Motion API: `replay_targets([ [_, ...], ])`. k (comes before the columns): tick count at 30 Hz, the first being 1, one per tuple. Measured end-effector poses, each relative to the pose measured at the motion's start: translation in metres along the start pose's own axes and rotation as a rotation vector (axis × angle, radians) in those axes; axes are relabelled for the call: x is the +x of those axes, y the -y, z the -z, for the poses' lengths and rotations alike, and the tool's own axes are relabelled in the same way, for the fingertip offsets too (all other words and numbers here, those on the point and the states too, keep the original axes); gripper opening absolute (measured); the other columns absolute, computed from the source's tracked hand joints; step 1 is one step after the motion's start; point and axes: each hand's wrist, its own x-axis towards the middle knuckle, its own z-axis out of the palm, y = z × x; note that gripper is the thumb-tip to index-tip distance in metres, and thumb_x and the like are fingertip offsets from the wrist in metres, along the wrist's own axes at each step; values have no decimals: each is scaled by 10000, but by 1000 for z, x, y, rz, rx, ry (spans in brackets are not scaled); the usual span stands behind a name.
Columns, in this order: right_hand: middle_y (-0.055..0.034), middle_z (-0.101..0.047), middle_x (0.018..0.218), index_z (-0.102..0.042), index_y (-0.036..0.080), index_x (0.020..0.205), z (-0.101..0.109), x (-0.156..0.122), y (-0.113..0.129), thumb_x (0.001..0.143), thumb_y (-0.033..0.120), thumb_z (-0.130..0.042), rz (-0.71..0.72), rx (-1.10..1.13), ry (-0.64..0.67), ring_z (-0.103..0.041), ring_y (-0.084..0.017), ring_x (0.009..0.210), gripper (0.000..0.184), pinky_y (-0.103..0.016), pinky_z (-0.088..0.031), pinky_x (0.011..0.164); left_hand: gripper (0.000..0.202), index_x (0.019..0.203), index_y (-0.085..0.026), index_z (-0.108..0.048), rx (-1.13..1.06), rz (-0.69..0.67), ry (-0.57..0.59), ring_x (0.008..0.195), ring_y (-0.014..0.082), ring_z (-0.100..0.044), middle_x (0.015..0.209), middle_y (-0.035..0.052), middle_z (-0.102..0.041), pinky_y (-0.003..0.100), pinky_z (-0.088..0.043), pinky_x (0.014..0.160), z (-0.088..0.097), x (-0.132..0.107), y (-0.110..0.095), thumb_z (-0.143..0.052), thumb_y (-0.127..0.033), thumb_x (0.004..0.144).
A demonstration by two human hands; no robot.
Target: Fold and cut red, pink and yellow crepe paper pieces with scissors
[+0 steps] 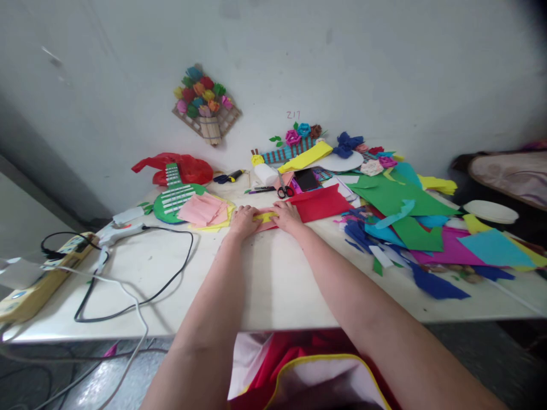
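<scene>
My left hand (244,221) and my right hand (288,216) rest close together at the middle of the table, fingers curled down over the two ends of a small yellow paper piece (265,217). Beneath it lies a pink paper piece (269,226), its edges partly hidden by my hands. A red sheet of crepe-like paper (322,202) extends to the right from beside my right hand. Just behind that hand are scissors (285,192) with red and black handles. Left of my left hand, a stack of pink paper pieces (204,209) sits over yellow paper.
A green guitar-shaped craft (171,199) and red plastic (188,165) are at the back left. A glue gun (122,232), its looping cord and a power strip (47,279) occupy the left. Coloured paper scraps (397,196) cover the right. A paper-flower decoration (205,102) hangs on the wall.
</scene>
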Motion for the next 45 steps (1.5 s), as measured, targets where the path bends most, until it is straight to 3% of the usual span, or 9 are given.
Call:
replay_targets([
  [5, -24, -489, 1270, -597, 269, 1111, -3, 1, -3, 798, 273, -526, 55, -10, -21, -384, -252, 1099, 321, -390, -309, 917, 206, 878, -207, -628, -36, -4, -42, 960, 260, -494, 947, 83, -610, 392, -348, 854, -2, 1, 1, -578, -276, 691],
  [11, -72, -497, 1254, -573, 177, 1093, -2, 2, -3, 743, 228, -577, 124, 12, -102, -388, -246, 1102, 354, -372, -297, 928, 105, 772, -198, -563, -61, -20, -120, 871, 239, -527, 826, 69, -614, 353, -375, 767, 0, -1, -3, -588, -231, 676],
  [18, -73, -630, 947, -605, 169, 865, 3, 3, 0, 749, 161, -523, 154, 10, -102, -492, -219, 938, 142, -340, -317, 854, 147, 819, -193, -576, -170, -12, -95, 685, 184, -555, 731, 35, -611, 290, -404, 654, 1, -3, -5, -576, -231, 677],
  [22, -60, -644, 847, -599, 180, 798, 5, 4, 2, 758, 172, -512, 98, 57, -97, -526, -204, 882, 96, -323, -335, 823, 102, 753, -189, -613, -230, -54, -101, 723, 170, -561, 782, 42, -629, 277, -418, 690, 2, -2, -5, -570, -193, 661],
  [27, -35, -646, 878, -586, 194, 867, 4, 6, 0, 746, 244, -559, -18, 382, -187, -569, -172, 842, 134, -294, -401, 776, 56, 648, -185, -607, -433, 46, -168, 664, 150, -552, 673, 14, -613, 263, -420, 647, 0, 2, -1, -603, -239, 637],
  [31, -38, -641, 901, -545, 188, 987, 5, 10, -4, 778, 347, -509, -168, 837, -287, -594, -135, 800, 265, -265, -445, 737, 215, 651, -167, -570, -953, 223, -181, 525, 108, -521, 561, -20, -580, 221, -386, 510, 3, 1, -2, -668, -350, 593],
  [35, -13, -627, 711, -561, 171, 777, 12, 7, 1, 756, 418, -510, -212, 1110, -158, -576, -118, 636, 253, -235, -455, 622, 345, 659, -154, -542, -1271, 268, -156, 498, 90, -524, 563, -22, -589, 203, -387, 486, 8, -2, -10, -749, -370, 487],
  [38, 16, -581, 586, -542, 165, 656, 13, 3, 8, 718, 444, -550, -191, 1189, -28, -507, -91, 501, 286, -210, -412, 507, 371, 678, -150, -545, -1322, 273, -134, 494, 76, -519, 579, -26, -593, 190, -385, 476, 8, -3, -15, -765, -363, 469],
  [45, 70, -432, 415, -429, 186, 517, 5, 4, 12, 620, 477, -646, -246, 1204, -45, -422, -78, 412, 377, -202, -344, 427, 403, 707, -148, -535, -1389, 262, -30, 525, 81, -548, 611, -23, -597, 200, -442, 511, 2, -3, -15, -771, -383, 481],
])
